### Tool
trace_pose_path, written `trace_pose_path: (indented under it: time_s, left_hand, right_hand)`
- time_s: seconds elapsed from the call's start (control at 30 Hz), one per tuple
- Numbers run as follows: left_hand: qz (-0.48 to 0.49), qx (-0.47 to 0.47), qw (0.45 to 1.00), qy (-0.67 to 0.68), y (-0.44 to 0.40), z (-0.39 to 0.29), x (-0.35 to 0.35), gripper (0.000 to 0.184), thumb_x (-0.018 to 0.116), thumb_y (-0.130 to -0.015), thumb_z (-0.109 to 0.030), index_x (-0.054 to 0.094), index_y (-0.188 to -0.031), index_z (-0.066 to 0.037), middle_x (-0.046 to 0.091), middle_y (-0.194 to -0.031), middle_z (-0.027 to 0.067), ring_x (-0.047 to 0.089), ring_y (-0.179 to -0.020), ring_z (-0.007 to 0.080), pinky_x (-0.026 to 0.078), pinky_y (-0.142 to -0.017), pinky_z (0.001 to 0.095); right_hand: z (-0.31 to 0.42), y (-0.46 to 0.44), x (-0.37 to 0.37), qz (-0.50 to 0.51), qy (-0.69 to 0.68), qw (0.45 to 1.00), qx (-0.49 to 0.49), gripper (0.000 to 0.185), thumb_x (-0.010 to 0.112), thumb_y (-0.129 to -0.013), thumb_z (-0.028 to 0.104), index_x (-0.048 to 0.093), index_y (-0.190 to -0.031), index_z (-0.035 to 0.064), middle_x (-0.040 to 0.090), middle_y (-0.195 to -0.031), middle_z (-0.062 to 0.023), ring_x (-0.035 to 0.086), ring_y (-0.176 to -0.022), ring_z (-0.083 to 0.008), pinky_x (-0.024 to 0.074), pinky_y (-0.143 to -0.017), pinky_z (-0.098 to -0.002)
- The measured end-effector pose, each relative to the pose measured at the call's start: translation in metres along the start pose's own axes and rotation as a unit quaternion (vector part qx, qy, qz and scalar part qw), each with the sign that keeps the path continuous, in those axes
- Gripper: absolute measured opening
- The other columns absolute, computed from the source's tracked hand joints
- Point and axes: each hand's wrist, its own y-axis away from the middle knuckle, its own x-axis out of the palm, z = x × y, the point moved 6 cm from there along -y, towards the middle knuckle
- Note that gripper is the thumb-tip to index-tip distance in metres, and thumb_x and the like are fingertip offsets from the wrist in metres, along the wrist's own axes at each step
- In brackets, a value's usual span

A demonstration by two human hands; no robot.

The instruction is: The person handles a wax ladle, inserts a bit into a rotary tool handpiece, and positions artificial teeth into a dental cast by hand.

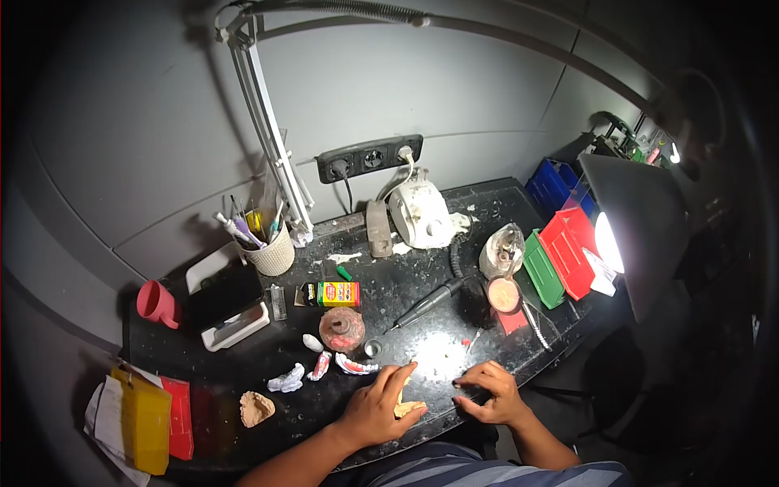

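My left hand [377, 412] is closed over a yellowish plaster dental model [411, 407] near the front edge of the black bench. Part of the model is hidden under its fingers. My right hand [493, 394] is a short way to the right, thumb and forefinger curved and apart, with nothing visible between them. A bright patch of lamp light falls just beyond both hands. Left of my left hand are a red-and-white dental impression [355, 365], a smaller one [320, 367], a whitish impression [286, 378] and a beige plaster model [256, 409].
A handpiece [428, 303] lies mid-bench, corded to a white control box [419, 214]. Nearby stand a round glass burner [341, 329], a small metal cup [372, 348] and a cup of pink powder [504, 295]. Red [568, 253] and green bins [543, 269] are right; a lamp arm [266, 122] rises behind.
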Motion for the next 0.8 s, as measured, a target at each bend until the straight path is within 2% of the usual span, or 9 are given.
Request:
trace_pose_path:
  time_s: [0.1, 0.17, 0.37, 0.43, 0.5, 0.53, 0.6, 0.7, 0.8]
  left_hand:
    - [0.007, 0.015, 0.999, -0.027, 0.0, -0.002, -0.002, 0.072, 0.079, -0.087, -0.042, 0.053, -0.141, -0.002, 0.061, -0.124, 0.0186, 0.072, -0.096, 0.0354, 0.059, -0.081, 0.0432]
    - [0.004, 0.045, 0.994, -0.102, -0.001, -0.008, -0.005, 0.066, 0.078, -0.087, -0.044, 0.061, -0.132, 0.001, 0.063, -0.122, 0.0169, 0.072, -0.093, 0.0334, 0.06, -0.078, 0.0411]
    - [-0.011, 0.07, 0.988, -0.136, -0.005, -0.013, -0.014, 0.057, 0.078, -0.086, -0.046, 0.069, -0.118, 0.001, 0.068, -0.119, 0.0153, 0.072, -0.089, 0.0323, 0.06, -0.076, 0.0394]
    - [-0.031, 0.083, 0.984, -0.156, -0.005, -0.017, -0.017, 0.05, 0.078, -0.085, -0.042, 0.072, -0.113, -0.001, 0.07, -0.12, 0.014, 0.071, -0.084, 0.0285, 0.057, -0.073, 0.0375]
    - [-0.131, 0.161, 0.956, -0.208, -0.002, -0.031, -0.03, 0.038, 0.079, -0.084, -0.033, 0.075, -0.107, -0.003, 0.072, -0.119, 0.0114, 0.068, -0.078, 0.024, 0.053, -0.068, 0.0345]
    - [-0.178, 0.176, 0.945, -0.212, -0.001, -0.033, -0.036, 0.028, 0.079, -0.082, -0.022, 0.076, -0.102, -0.004, 0.075, -0.116, 0.0092, 0.064, -0.073, 0.0213, 0.048, -0.065, 0.0324]
    - [-0.213, 0.177, 0.945, -0.171, 0.0, -0.032, -0.049, 0.02, 0.075, -0.083, -0.005, 0.075, -0.104, -0.002, 0.076, -0.111, 0.0125, 0.07, -0.083, 0.0255, 0.053, -0.073, 0.0353]
    - [-0.271, 0.169, 0.944, -0.086, -0.001, -0.027, -0.074, 0.023, 0.067, -0.087, 0.009, 0.074, -0.108, 0.001, 0.076, -0.108, 0.0173, 0.074, -0.096, 0.0307, 0.057, -0.083, 0.0384]
    - [-0.289, 0.186, 0.935, -0.088, -0.001, -0.022, -0.082, 0.036, 0.061, -0.088, 0.013, 0.07, -0.122, 0.004, 0.074, -0.111, 0.0185, 0.073, -0.098, 0.0324, 0.058, -0.086, 0.039]
  right_hand:
    - [-0.008, 0.002, 0.006, 0.01, 0.017, 1.0, 0.015, 0.021, 0.086, -0.076, 0.007, 0.078, -0.095, 0.0064, 0.072, -0.088, -0.0067, 0.067, -0.083, -0.0212, 0.0523, -0.074, -0.032]
    - [-0.009, 0.002, 0.006, -0.012, 0.015, 0.999, 0.029, 0.016, 0.085, -0.077, 0.005, 0.079, -0.092, 0.0078, 0.071, -0.087, -0.0058, 0.067, -0.081, -0.0208, 0.0517, -0.073, -0.0327]
    - [-0.007, 0.002, 0.007, -0.031, 0.028, 0.999, 0.031, 0.013, 0.084, -0.079, 0.005, 0.076, -0.089, 0.0048, 0.072, -0.088, -0.0076, 0.068, -0.08, -0.0237, 0.0518, -0.074, -0.0337]
    - [-0.006, 0.001, 0.007, -0.043, 0.019, 0.999, 0.018, 0.013, 0.083, -0.08, 0.004, 0.076, -0.091, 0.0041, 0.072, -0.087, -0.0085, 0.068, -0.078, -0.0227, 0.052, -0.072, -0.0329]
    - [0.0, -0.007, 0.009, -0.066, -0.053, 0.995, 0.056, 0.01, 0.081, -0.084, 0.001, 0.075, -0.092, 0.0013, 0.072, -0.086, -0.0108, 0.069, -0.073, -0.0186, 0.0537, -0.066, -0.0291]
    - [0.008, -0.015, 0.01, -0.068, -0.052, 0.996, 0.031, 0.01, 0.081, -0.085, 0.001, 0.075, -0.092, 0.0007, 0.073, -0.087, -0.0112, 0.07, -0.073, -0.018, 0.0543, -0.065, -0.0285]
    - [0.023, -0.037, 0.016, -0.06, -0.075, 0.995, 0.005, 0.01, 0.081, -0.085, 0.001, 0.074, -0.093, -0.0004, 0.074, -0.088, -0.0115, 0.072, -0.073, -0.0169, 0.0551, -0.065, -0.0276]
    - [0.055, -0.077, 0.025, -0.038, -0.087, 0.995, -0.044, 0.01, 0.081, -0.086, 0.001, 0.074, -0.093, -0.0009, 0.075, -0.087, -0.0104, 0.073, -0.071, -0.0158, 0.056, -0.064, -0.0273]
    - [0.071, -0.112, 0.043, 0.007, -0.166, 0.986, -0.027, 0.011, 0.081, -0.087, 0.003, 0.074, -0.094, -0.0021, 0.076, -0.084, -0.0089, 0.074, -0.073, -0.0134, 0.0572, -0.067, -0.0275]
